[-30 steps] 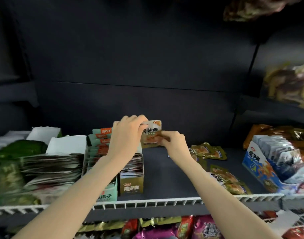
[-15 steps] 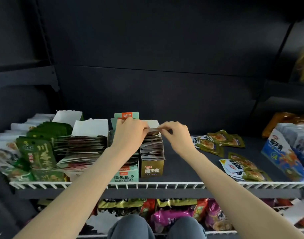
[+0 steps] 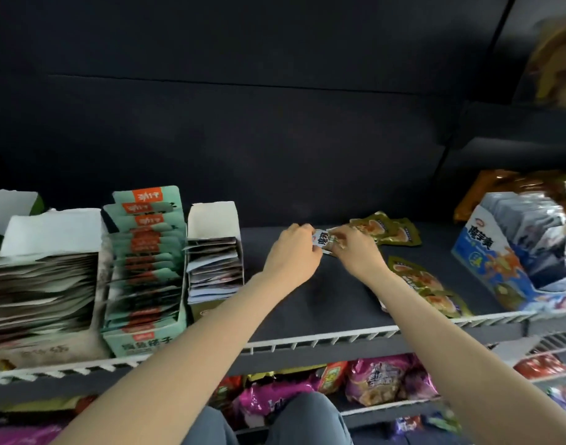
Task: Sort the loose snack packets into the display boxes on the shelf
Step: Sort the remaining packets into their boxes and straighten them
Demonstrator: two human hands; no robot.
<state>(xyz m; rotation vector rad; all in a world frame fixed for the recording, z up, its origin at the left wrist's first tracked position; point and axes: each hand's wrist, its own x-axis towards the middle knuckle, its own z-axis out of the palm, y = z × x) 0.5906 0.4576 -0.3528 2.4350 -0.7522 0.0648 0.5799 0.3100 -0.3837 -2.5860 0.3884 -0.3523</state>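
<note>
A small olive-and-white snack packet (image 3: 326, 245) sits just above the dark shelf (image 3: 307, 300), pinched between both hands. The left hand (image 3: 293, 252) curls its fingers round the packet's left end; the right hand (image 3: 355, 252) nips the right end between thumb and fingertips. The packet looks like thin glossy foil, flat and crinkly, the sort that slides easily against itself.

Just behind the right hand lies a loose heap of olive packets (image 3: 387, 232) of the same kind, and nearer the front a second heap (image 3: 426, 285) runs close to the white wire rail (image 3: 323, 337). To the left stands the narrow display box (image 3: 214, 258), plain white card, its raised back flap upright, packets stacked on edge inside with room left towards the back. Beside it is a mint-green box (image 3: 143, 268) packed tight, and at the far right a blue box (image 3: 500, 261) of silvery packets.

The risk, I'd say, is in the slipperiness: a two-handed pinch on smooth foil can let the packet twist or drop. The right forearm also passes over the front heap, and a careless sweep might nudge those packets through the rail. Pushing too hard into the card box could buckle the packets already standing there.
</note>
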